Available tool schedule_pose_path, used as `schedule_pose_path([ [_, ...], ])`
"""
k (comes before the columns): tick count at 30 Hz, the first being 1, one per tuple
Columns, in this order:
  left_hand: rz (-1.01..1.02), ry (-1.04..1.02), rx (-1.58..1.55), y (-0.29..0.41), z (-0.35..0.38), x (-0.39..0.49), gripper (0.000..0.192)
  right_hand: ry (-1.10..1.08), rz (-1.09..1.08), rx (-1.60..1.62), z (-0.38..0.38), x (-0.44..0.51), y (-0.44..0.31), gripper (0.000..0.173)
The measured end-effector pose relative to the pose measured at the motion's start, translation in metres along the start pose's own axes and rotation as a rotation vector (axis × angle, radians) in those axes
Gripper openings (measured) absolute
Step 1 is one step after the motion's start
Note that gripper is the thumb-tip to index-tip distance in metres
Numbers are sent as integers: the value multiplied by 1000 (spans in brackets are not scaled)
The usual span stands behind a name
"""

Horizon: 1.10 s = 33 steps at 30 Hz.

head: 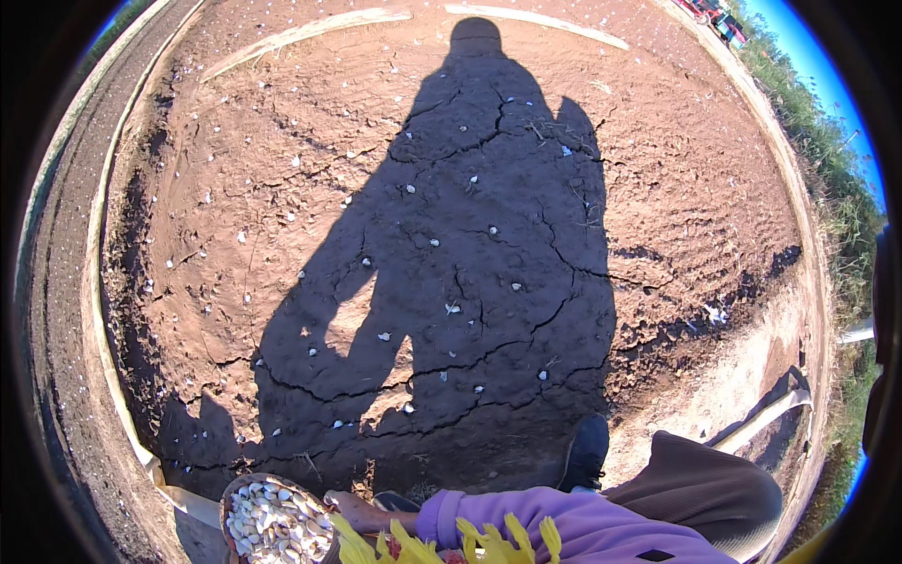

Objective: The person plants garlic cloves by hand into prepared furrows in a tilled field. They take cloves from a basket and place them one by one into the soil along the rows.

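A round container (227, 502) full of pale cloves, apparently garlic (278, 522), stands at the bottom left. My right hand (356, 511), in a purple sleeve reaching across from the right, is at the container's right rim. Its fingers are partly hidden, and whether they grip anything cannot be told. My left hand is out of view. Before me lies cracked brown soil (676, 141) with many pale cloves scattered over it, such as one clove (542, 375) in my shadow and another (384, 336) farther left.
Pale hose-like strips (99, 282) edge the soil at left; another (761, 421) lies at lower right. Two more cross the far side. My dark shoe (586, 451) and bent knee (705, 486) are at the bottom right. Yellow fringe (493, 539) hangs near my sleeve. Green plants (838, 204) border the right.
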State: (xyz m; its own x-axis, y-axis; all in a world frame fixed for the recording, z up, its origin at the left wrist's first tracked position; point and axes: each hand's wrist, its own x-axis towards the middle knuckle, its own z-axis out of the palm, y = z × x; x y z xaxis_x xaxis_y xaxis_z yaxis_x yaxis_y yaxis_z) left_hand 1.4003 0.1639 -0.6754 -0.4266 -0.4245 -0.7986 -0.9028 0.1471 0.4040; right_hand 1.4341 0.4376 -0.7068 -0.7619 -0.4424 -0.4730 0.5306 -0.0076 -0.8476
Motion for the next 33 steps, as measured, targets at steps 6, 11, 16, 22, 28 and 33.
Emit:
schedule_pose_path([
  [6,108,-83,-1,38,-42,-18,34,153,95,51,-49,-27,-36,41],
  [11,437,-278,-93,124,3,-31,34,487,-134,10,-156,-49,-70,29],
  [16,527,-411,-162,198,167,-34,32,999,-184,-221,-266,-72,-71,21],
  [22,596,-540,38,235,295,-6,34,1221,-67,-405,-350,-97,-50,26],
  [28,630,-525,52,231,326,20,36,1234,-12,-429,-366,-98,-46,28],
  [33,854,-385,337,231,321,3,40,1242,25,-889,-352,-104,-78,34],
])
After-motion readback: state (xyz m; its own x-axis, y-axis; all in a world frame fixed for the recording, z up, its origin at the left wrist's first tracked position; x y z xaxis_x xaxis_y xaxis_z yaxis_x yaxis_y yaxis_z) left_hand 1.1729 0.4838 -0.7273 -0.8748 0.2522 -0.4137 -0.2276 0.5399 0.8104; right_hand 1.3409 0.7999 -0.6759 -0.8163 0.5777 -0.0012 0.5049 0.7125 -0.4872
